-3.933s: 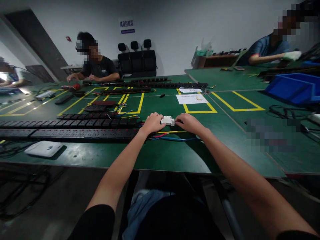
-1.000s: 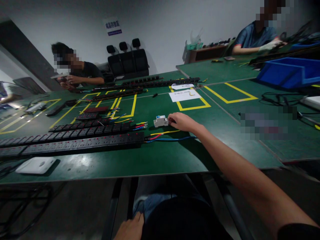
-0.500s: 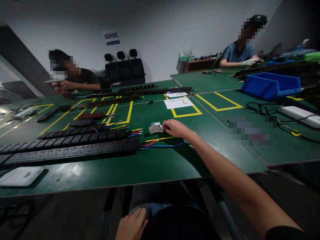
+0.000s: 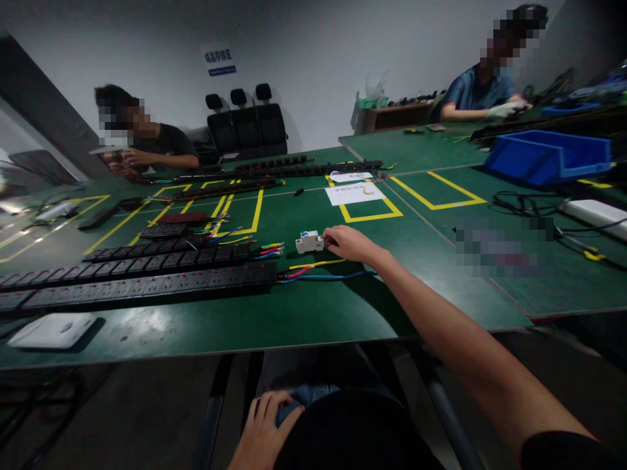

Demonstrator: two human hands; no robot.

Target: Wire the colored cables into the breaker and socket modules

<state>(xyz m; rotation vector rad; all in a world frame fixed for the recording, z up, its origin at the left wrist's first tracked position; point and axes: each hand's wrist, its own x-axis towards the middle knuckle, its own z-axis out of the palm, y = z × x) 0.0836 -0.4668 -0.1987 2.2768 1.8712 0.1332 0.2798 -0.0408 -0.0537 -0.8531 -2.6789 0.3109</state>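
My right hand (image 4: 353,244) reaches over the green table, its fingers pinched at the right end of a small white circuit breaker (image 4: 309,242) with a blue part on top. Whether the breaker's underside touches the table I cannot tell. Just below run a yellow wire (image 4: 313,264) and a blue wire (image 4: 333,277), partly hidden by my hand and forearm. These come from the end of a long black power strip (image 4: 186,281). Down at my lap, my left hand (image 4: 269,421) lies on my leg with its fingers spread and nothing in it.
More black socket strips lie at left, near a white device (image 4: 53,331). A labelled paper (image 4: 353,194) sits beyond my right hand. At right are a blue bin (image 4: 548,160), black cables and a white bar (image 4: 595,215). Two people sit across the table.
The view has tilted and shifted slightly, so the table sits a little higher. My left hand's fingers have spread out on my leg. My right hand stays at the circuit breaker.
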